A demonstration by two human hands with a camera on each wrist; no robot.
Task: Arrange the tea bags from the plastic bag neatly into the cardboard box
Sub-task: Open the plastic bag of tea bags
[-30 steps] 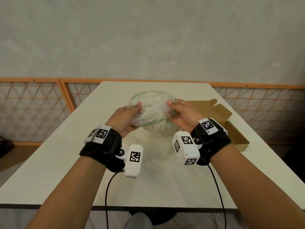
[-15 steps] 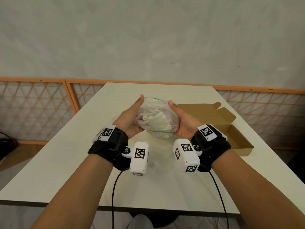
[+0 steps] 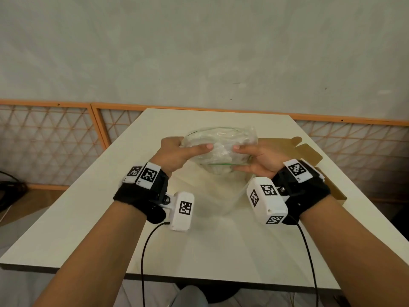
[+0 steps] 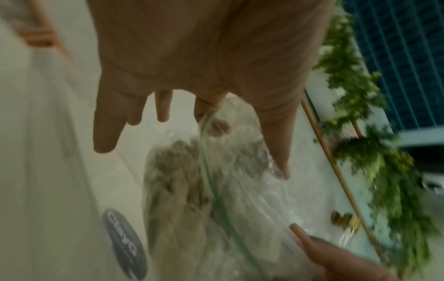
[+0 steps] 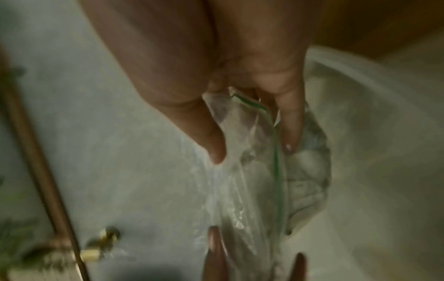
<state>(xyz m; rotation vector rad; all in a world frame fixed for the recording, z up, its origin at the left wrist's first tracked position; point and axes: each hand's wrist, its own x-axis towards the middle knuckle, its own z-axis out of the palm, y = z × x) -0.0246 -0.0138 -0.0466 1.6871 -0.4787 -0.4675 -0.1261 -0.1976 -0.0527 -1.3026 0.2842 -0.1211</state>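
Observation:
A clear plastic bag (image 3: 221,142) with a green zip strip, full of pale tea bags, is held up above the white table (image 3: 210,240). My left hand (image 3: 183,151) grips its left end, thumb across the front. My right hand (image 3: 254,158) pinches its right end at the zip. The left wrist view shows the tea bags (image 4: 182,190) through the film, with the green strip (image 4: 211,190) running down the bag. In the right wrist view my thumb and a finger pinch the bag (image 5: 252,171) at the strip's end. The open brown cardboard box (image 3: 309,156) lies behind my right hand, partly hidden.
The table stands against a grey wall, with a wooden lattice rail (image 3: 55,140) on both sides. Cables hang from both wrist cameras over the near table edge (image 3: 199,282). Bare tabletop lies to the left and in front of the bag.
Both hands turned the bag, so its zip edge now faces me, and both thumbs moved from the bag's sides onto its front. The camera view tilted slightly.

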